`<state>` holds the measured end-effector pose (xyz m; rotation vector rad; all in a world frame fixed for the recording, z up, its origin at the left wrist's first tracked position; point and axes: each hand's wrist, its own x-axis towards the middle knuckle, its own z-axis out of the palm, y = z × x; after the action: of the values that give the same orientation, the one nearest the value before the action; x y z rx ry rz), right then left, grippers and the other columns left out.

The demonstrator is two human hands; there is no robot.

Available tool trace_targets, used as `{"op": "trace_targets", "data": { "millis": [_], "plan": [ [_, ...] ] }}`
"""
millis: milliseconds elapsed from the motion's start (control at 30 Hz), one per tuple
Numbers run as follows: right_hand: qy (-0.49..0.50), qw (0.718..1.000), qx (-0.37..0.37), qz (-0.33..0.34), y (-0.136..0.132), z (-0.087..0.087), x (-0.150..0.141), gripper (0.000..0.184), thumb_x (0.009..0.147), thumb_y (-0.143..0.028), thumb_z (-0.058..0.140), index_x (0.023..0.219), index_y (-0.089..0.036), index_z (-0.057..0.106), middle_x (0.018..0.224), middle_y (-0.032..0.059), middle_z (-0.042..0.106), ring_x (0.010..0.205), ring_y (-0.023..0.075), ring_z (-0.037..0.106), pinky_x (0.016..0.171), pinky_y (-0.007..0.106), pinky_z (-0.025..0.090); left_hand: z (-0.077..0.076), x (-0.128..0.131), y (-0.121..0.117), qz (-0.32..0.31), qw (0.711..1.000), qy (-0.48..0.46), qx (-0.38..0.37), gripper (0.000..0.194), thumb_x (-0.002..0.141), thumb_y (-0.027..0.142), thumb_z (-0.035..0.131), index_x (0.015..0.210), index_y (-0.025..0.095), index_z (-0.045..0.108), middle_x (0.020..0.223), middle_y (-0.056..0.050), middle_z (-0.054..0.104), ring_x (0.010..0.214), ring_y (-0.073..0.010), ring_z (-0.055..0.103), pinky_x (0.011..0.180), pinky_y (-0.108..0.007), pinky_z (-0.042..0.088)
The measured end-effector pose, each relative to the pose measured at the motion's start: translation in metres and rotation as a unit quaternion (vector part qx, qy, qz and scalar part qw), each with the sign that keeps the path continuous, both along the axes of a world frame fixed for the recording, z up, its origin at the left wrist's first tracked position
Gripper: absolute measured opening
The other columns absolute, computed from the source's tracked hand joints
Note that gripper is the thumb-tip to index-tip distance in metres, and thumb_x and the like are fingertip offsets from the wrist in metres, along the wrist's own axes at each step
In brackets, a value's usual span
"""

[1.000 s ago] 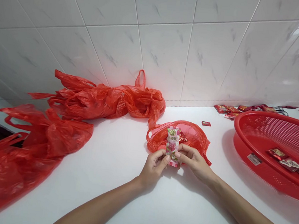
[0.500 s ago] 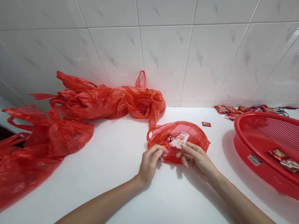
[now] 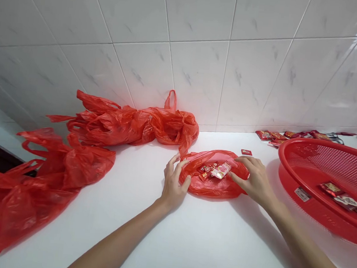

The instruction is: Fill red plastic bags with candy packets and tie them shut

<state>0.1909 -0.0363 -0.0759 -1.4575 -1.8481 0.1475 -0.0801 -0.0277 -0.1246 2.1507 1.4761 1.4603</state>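
A red plastic bag (image 3: 214, 192) lies on the white table with its mouth open toward me. Inside it rest a pink-and-white packet (image 3: 221, 170) and some small red packets (image 3: 204, 174). My left hand (image 3: 173, 185) is at the bag's left rim, fingers spread and thumb apart. On the opposite rim, my right hand (image 3: 254, 180) has thumb and fingers apart, its fingertips at the bag's edge beside the pink-and-white packet. Neither hand holds a packet.
Several filled red bags (image 3: 113, 124) stand along the tiled wall and at the left (image 3: 31, 204). A red plastic basket (image 3: 290, 177) at the right holds packets (image 3: 346, 201). More packets (image 3: 275, 136) lie behind it, and one small red packet (image 3: 246, 152) lies alone.
My right hand has let go of the pink-and-white packet, which now lies in the bag. Both hands have moved outward to the bag's sides, and its mouth is wider.
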Motion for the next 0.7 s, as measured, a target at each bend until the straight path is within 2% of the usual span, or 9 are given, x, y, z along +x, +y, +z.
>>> {"op": "trace_targets", "data": {
  "millis": [100, 167, 233, 333, 467, 533, 600, 633, 700],
  "plan": [
    [-0.015, 0.986, -0.163, -0.015, 0.007, -0.001, 0.019, 0.083, 0.071, -0.047, 0.075, 0.143, -0.016, 0.046, 0.133, 0.0215, 0.059, 0.12, 0.0408, 0.058, 0.096, 0.054, 0.048, -0.006, -0.004, 0.012, -0.024, 0.998, 0.002, -0.052, 0.051, 0.085, 0.022, 0.058, 0.135, 0.024, 0.051, 0.141, -0.014, 0.051, 0.134, -0.0305, 0.049, 0.113, -0.053, 0.039],
    [0.027, 0.959, -0.283, 0.0, 0.009, 0.001, 0.027, 0.102, 0.07, -0.039, 0.077, 0.155, -0.014, 0.028, 0.128, 0.0207, 0.062, 0.105, 0.0347, 0.066, 0.091, 0.048, 0.052, -0.008, -0.005, 0.016, -0.04, 0.996, -0.016, -0.078, 0.058, 0.084, 0.022, 0.058, 0.14, 0.022, 0.045, 0.14, -0.015, 0.055, 0.132, -0.0291, 0.052, 0.113, -0.05, 0.041],
    [0.096, 0.928, -0.36, 0.008, 0.01, 0.005, 0.032, 0.107, 0.068, -0.027, 0.076, 0.158, -0.016, 0.02, 0.116, 0.015, 0.066, 0.082, 0.0259, 0.069, 0.079, 0.041, 0.057, -0.009, -0.005, 0.017, -0.046, 0.994, -0.031, -0.093, 0.063, 0.082, 0.023, 0.059, 0.143, 0.02, 0.041, 0.143, -0.016, 0.054, 0.134, -0.0288, 0.052, 0.113, -0.049, 0.041],
    [0.219, 0.905, -0.364, 0.009, 0.011, 0.014, 0.035, 0.098, 0.063, -0.012, 0.071, 0.153, -0.021, 0.031, 0.101, 0.0067, 0.067, 0.064, 0.0181, 0.065, 0.063, 0.034, 0.057, -0.008, -0.005, 0.016, -0.058, 0.992, -0.04, -0.1, 0.061, 0.081, 0.023, 0.058, 0.14, 0.02, 0.044, 0.143, -0.015, 0.056, 0.133, -0.028, 0.053, 0.112, -0.047, 0.042],
    [0.359, 0.886, -0.291, 0.035, 0.012, 0.022, 0.035, 0.066, 0.064, -0.01, 0.067, 0.129, -0.017, 0.054, 0.079, 0.0012, 0.066, 0.056, 0.0146, 0.062, 0.054, 0.028, 0.055, -0.002, -0.003, 0.012, -0.06, 0.989, -0.083, -0.103, 0.054, 0.081, 0.024, 0.059, 0.134, 0.022, 0.05, 0.13, -0.011, 0.064, 0.111, -0.0234, 0.064, 0.095, -0.039, 0.052],
    [0.399, 0.88, -0.257, 0.025, 0.012, 0.024, 0.034, 0.051, 0.067, -0.011, 0.066, 0.117, -0.016, 0.057, 0.072, 0.0005, 0.066, 0.052, 0.013, 0.06, 0.048, 0.024, 0.052, 0.003, -0.003, 0.01, -0.057, 0.985, -0.116, -0.112, 0.055, 0.08, 0.025, 0.061, 0.133, 0.022, 0.051, 0.112, -0.007, 0.07, 0.093, -0.0192, 0.067, 0.084, -0.034, 0.054],
    [0.411, 0.881, -0.232, 0.008, 0.013, 0.026, 0.034, 0.041, 0.068, -0.01, 0.067, 0.108, -0.016, 0.058, 0.067, -0.0002, 0.066, 0.049, 0.0125, 0.06, 0.044, 0.022, 0.049, 0.012, -0.004, 0.011, -0.044, 0.983, -0.143, -0.108, 0.053, 0.078, 0.025, 0.061, 0.131, 0.021, 0.053, 0.086, 0.0, 0.068, 0.076, -0.0157, 0.064, 0.074, -0.029, 0.052],
    [0.409, 0.884, -0.226, 0.005, 0.013, 0.027, 0.034, 0.039, 0.068, -0.01, 0.068, 0.105, -0.017, 0.058, 0.065, -0.0007, 0.065, 0.047, 0.013, 0.06, 0.042, 0.022, 0.048, 0.019, -0.007, 0.012, -0.035, 0.983, -0.151, -0.099, 0.05, 0.077, 0.026, 0.062, 0.127, 0.02, 0.056, 0.077, 0.002, 0.065, 0.071, -0.0149, 0.062, 0.071, -0.027, 0.051],
    [0.399, 0.889, -0.224, 0.009, 0.014, 0.033, 0.035, 0.037, 0.066, -0.009, 0.071, 0.1, -0.018, 0.06, 0.06, -0.0015, 0.064, 0.044, 0.0148, 0.059, 0.038, 0.023, 0.047, 0.037, -0.014, 0.017, -0.02, 0.984, -0.159, -0.074, 0.04, 0.075, 0.026, 0.062, 0.114, 0.019, 0.063, 0.07, 0.003, 0.062, 0.066, -0.0144, 0.059, 0.068, -0.027, 0.05]
  ]
}}
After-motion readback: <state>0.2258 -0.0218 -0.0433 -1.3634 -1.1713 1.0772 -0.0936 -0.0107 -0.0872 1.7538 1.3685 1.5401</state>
